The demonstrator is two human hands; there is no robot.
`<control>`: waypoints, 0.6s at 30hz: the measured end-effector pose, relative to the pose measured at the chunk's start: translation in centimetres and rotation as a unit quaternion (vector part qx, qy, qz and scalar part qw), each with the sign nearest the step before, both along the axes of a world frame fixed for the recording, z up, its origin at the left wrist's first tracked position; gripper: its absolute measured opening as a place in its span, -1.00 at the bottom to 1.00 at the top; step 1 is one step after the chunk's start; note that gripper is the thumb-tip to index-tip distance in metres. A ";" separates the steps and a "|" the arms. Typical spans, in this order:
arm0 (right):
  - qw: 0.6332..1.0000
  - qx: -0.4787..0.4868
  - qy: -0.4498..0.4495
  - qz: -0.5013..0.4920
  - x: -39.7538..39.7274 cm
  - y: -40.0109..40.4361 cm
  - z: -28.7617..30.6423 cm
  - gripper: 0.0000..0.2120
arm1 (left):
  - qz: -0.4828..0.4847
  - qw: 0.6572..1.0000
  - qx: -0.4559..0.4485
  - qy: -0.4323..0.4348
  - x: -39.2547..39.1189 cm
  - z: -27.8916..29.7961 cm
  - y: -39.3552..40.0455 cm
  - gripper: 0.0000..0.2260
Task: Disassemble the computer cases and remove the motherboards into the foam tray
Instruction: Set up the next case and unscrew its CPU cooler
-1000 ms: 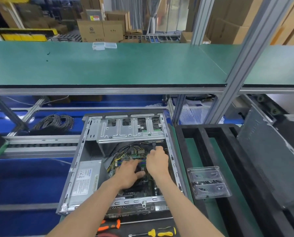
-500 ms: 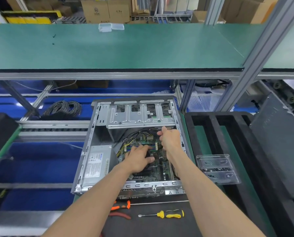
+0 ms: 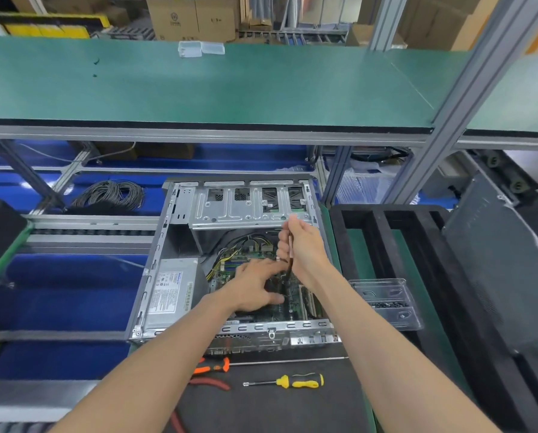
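**Cable drawn up out of the open case**

Warehouse shelving and stacked cartons stand behind a green upper shelf; below it, on the surface, lies the case (image 3: 167, 270), side panel off, and everything else is placed from it.

Left of the case, a coil of grey wire (image 3: 110, 195) rests on the blue conveyor bed. Inside the case, at its left wall, sits the power supply (image 3: 170, 292). To the right of that is the motherboard (image 3: 296, 304), not yet lifted out. The left hand (image 3: 255, 289) lies flat on the board, fingers spread and gripping nothing.

The right hand (image 3: 305, 248) is curled round a thin cable (image 3: 289, 260). A second ago it was down at the board's far edge; now it has risen toward the drive cage (image 3: 249, 207) with the cable trailing below. That likely means a connector has come free, one less tie on the board.

In front of the case lie pliers (image 3: 213, 367) and a yellow screwdriver (image 3: 296, 381). Right of the case, the black foam tray (image 3: 383, 245) holds no board in view, with a clear screw box (image 3: 386, 303) lying on it.
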State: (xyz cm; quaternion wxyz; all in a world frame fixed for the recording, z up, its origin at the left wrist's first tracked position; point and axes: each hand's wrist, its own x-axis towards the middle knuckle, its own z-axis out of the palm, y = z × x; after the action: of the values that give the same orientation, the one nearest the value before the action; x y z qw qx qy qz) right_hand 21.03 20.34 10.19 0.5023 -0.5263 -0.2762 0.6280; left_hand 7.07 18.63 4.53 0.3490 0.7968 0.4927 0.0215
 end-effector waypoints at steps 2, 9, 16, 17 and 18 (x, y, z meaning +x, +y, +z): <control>0.999 0.030 -0.021 0.007 0.4 0.1 0.9 -0.74 | 0.026 0.996 0.000 -0.087 0.1 0.5 -0.1 -0.85; 0.966 0.030 -0.250 0.060 2.9 -1.2 0.3 -0.81 | 0.200 0.957 0.001 -0.208 -1.7 1.4 0.3 -0.75; 0.856 0.048 -0.495 0.141 0.7 -3.3 -1.7 -0.69 | 0.232 0.943 0.010 -0.237 -1.6 2.0 0.5 -0.76; 0.840 0.044 -0.516 0.162 0.3 -3.7 -2.2 -0.68 | 0.236 0.941 -0.003 -0.241 -1.6 1.9 0.6 -0.72; 0.828 0.040 -0.529 0.183 0.1 -4.1 -2.6 -0.69 | 0.247 0.939 -0.018 -0.238 -1.3 1.9 0.8 -0.68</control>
State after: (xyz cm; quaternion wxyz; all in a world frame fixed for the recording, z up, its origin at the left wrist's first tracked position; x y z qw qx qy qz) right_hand 21.09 16.26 7.59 0.1760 -0.6972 -0.6154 0.3227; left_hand 5.74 19.46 6.42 0.4539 0.6153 0.5768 0.2877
